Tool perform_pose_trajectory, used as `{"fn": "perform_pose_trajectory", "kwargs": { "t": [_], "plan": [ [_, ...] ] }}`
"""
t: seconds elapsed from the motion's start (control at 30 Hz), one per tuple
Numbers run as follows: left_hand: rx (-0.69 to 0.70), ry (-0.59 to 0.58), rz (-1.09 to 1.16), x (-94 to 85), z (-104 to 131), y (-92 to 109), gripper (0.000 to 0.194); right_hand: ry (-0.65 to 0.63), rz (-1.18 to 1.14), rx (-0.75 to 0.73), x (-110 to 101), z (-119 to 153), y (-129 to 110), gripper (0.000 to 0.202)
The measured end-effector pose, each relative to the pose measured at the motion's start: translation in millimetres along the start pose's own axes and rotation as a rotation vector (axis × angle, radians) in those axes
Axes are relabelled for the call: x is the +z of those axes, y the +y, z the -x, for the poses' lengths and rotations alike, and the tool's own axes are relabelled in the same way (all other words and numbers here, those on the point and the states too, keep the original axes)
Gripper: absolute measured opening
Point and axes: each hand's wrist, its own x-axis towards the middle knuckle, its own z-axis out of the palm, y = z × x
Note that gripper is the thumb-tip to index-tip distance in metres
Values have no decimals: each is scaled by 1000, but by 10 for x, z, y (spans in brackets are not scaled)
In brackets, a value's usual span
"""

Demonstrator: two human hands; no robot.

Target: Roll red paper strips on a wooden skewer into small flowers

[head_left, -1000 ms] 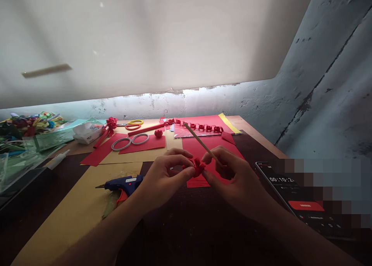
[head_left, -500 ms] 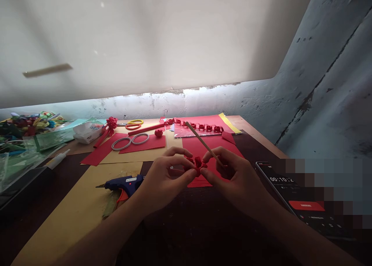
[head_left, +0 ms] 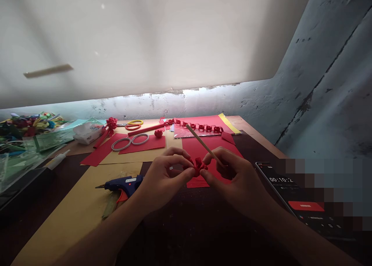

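A small red paper flower (head_left: 198, 164) with curled petals is pinched between my two hands, above a sheet of red paper (head_left: 188, 148). My left hand (head_left: 168, 173) grips its left side between thumb and fingers. With thumb and fingertips, my right hand (head_left: 229, 171) touches its right side and also holds a thin wooden stick (head_left: 202, 142), which slants up and to the left. Just left of my left hand lies a blue glue gun (head_left: 123, 184) with an orange trigger and a lit red dot.
Behind lie scissors (head_left: 133, 125), two pale rings (head_left: 121, 144), a red paper ball (head_left: 158, 133), a red paper chain (head_left: 203, 127) and a red paper flower on a stem (head_left: 111, 123). A phone (head_left: 290, 196) lies right; a clear bin of paper scraps (head_left: 43, 136) stands left.
The hands stay in nearly the same place. The stick's upper end has dipped slightly, and the red flower has turned a little between the fingertips.
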Motion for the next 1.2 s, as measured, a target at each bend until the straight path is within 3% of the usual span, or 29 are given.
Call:
{"fn": "perform_pose_trajectory", "kwargs": {
  "t": [0.4,0.57,0.77,0.93,1.2],
  "plan": [
    [117,-31,-83,9,52,36,15,-5,-1,-22,-13,6,13,11],
    [34,-23,-15,27,49,37,37,-15,-94,10,-11,17,29,16],
    [69,-3,-40,30,43,25,33,-17,-162,115,-42,4,48,18],
    [87,5,-29,21,55,4,34,-96,-212,148,-27,-2,55,25],
    [-51,-12,-142,-27,0,-32,22,-43,16,222,-29,-36,76,25]
  ]
}}
